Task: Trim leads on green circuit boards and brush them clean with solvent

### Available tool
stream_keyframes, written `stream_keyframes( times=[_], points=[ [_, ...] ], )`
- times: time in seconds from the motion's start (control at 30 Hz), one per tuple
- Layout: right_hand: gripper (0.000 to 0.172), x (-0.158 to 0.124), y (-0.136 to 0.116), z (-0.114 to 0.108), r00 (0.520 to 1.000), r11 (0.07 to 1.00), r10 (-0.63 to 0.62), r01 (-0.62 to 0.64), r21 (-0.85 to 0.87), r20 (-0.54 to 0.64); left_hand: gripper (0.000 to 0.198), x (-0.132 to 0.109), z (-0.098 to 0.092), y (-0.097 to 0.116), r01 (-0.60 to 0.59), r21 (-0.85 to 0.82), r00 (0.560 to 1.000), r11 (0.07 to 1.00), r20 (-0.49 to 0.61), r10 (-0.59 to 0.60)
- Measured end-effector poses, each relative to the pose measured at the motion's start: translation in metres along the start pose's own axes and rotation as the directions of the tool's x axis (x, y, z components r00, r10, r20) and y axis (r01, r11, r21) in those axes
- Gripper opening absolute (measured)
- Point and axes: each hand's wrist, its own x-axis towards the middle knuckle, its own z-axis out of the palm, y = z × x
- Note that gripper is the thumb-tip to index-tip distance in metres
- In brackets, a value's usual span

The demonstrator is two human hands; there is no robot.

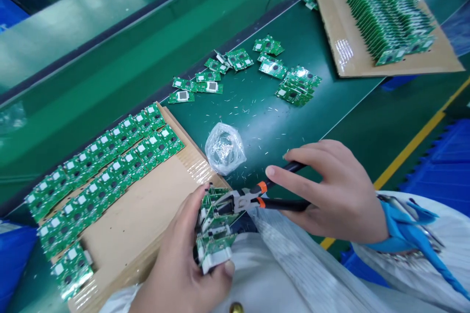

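My left hand (183, 254) is closed around a small stack of green circuit boards (216, 242), with pins and white parts showing along the side. In my right hand (338, 195) is a pair of cutting pliers (243, 200) with black handles and orange bands. The plier jaws reach in among the pins at the top of the held boards; whether they close on a pin I cannot tell. Just beyond the boards sits a clear plastic bag (224, 149) with cut metal leads inside.
Rows of circuit boards (106, 176) lie on a cardboard sheet (139, 215) at left. Loose boards (297, 85) and scattered lead clippings are on the green table (249, 117). Upright boards (389, 19) stand packed on another cardboard sheet (336, 54) at far right.
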Motion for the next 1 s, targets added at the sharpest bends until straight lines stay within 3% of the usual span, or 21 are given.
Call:
stream_keyframes(
  times=[0.4, 0.67, 0.77, 0.83, 0.93, 1.0],
  points=[
    [0.032, -0.003, -0.004, 0.006, 0.998, 0.999, -0.015, 0.013, -0.032, -0.062, 0.085, -0.002, 0.011, 0.009, 0.203, -0.067, 0.979, 0.977, 0.004, -0.203],
    [0.025, -0.002, -0.012, 0.008, 0.998, 0.998, 0.068, -0.067, 0.006, -0.013, 0.084, 0.007, 0.014, 0.011, 0.162, -0.099, 0.987, 0.982, 0.011, -0.162],
    [0.025, -0.003, -0.013, 0.008, 0.993, 0.993, 0.109, -0.111, 0.034, 0.052, 0.078, 0.016, 0.015, 0.014, 0.169, -0.145, 0.985, 0.975, 0.000, -0.171],
    [0.028, -0.004, -0.012, 0.007, 0.981, 0.986, 0.143, -0.152, 0.065, 0.129, 0.071, 0.026, 0.013, 0.019, 0.240, -0.209, 0.971, 0.948, 0.054, -0.233],
    [0.038, -0.003, -0.008, 0.004, 0.929, 0.953, 0.202, -0.259, 0.157, 0.310, 0.061, 0.037, 0.007, 0.027, 0.376, -0.323, 0.925, 0.868, 0.192, -0.329],
    [0.044, -0.002, -0.004, 0.002, 0.895, 0.928, 0.218, -0.314, 0.203, 0.388, 0.061, 0.040, 0.005, 0.028, 0.401, -0.367, 0.914, 0.839, 0.227, -0.337]
  ],
)
